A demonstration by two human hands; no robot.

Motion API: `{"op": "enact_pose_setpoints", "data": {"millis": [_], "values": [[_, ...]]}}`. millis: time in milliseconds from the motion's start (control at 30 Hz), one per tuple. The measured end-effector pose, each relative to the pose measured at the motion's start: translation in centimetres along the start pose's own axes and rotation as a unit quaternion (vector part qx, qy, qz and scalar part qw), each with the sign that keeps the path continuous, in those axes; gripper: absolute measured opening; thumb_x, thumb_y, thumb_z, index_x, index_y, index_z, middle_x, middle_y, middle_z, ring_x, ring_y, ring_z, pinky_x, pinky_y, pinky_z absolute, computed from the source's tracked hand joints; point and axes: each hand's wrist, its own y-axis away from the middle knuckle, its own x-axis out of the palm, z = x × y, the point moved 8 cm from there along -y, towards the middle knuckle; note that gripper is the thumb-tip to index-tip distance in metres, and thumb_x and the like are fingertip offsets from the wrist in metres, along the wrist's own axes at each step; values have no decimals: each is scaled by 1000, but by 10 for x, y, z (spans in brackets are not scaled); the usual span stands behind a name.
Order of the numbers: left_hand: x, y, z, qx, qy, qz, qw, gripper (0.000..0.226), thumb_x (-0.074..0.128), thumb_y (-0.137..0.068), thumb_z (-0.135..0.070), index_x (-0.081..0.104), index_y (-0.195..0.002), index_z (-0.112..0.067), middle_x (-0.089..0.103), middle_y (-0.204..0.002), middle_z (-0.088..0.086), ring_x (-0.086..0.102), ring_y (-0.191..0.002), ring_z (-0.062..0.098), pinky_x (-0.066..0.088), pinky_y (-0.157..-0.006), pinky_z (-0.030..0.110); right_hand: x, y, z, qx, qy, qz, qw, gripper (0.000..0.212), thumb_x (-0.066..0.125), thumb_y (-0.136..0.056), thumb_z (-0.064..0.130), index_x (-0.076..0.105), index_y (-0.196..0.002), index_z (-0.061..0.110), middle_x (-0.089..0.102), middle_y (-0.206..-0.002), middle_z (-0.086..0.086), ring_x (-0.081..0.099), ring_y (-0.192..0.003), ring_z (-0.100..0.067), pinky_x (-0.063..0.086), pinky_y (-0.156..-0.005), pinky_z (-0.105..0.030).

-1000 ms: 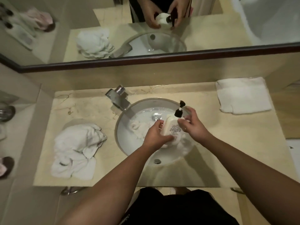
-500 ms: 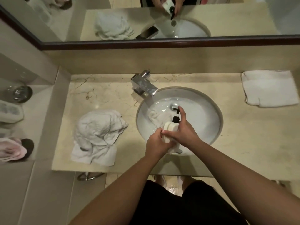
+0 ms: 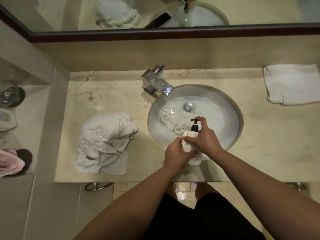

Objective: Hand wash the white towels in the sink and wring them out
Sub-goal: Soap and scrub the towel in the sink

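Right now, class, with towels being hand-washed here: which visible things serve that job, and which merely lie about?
Job:
- wet white towel in the round white sink
- crumpled white towel pile
- folded white towel
- white pump bottle, gripped by left hand and right hand
- chrome faucet

Lying about:
- pink cloth
- clear glass

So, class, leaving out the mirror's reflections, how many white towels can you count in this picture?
3. A wet towel lies in the sink, a crumpled towel sits left of it on the counter, and a folded towel lies at the far right. More could be hidden.
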Motion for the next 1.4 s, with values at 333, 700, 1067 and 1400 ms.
{"op": "enact_pose_setpoints", "data": {"millis": [333,700,1067,1400], "values": [[65,-4,-35,55,-63,91,992,44,87,-70,-40,60,-96,-18,68,-89,-6,65,-84,15,53,-75,36,-61,22,-55,69,-36,-89,993,69,85,-71,39,38,-121,35,65,-86,2,64,-77,-21,51,-67,-36],[56,-48,-112,128,-74,157,977,53,92,-61,-38,59,-101,-28,67,-92,-7,68,-77,18,56,-69,36,-102,19,-82,105,-316,-87,939,69,75,-84,47,45,-142,25,59,-129,-7,65,-104,-18,54,-96,-42],[81,-87,-207,156,-20,199,967,44,79,-78,-13,65,-119,-15,70,-113,1,69,-101,19,59,-79,32,-196,-23,-63,13,-252,-26,967,39,82,-82,17,63,-115,14,68,-103,1,65,-80,-11,51,-67,-23],[142,-140,-257,157,-69,135,976,48,84,-73,-20,61,-115,-26,68,-111,-5,71,-86,22,59,-67,38,-258,-90,-101,-6,-162,-77,984,51,85,-78,25,60,-121,17,66,-98,-5,61,-78,-14,53,-69,-24]]}}
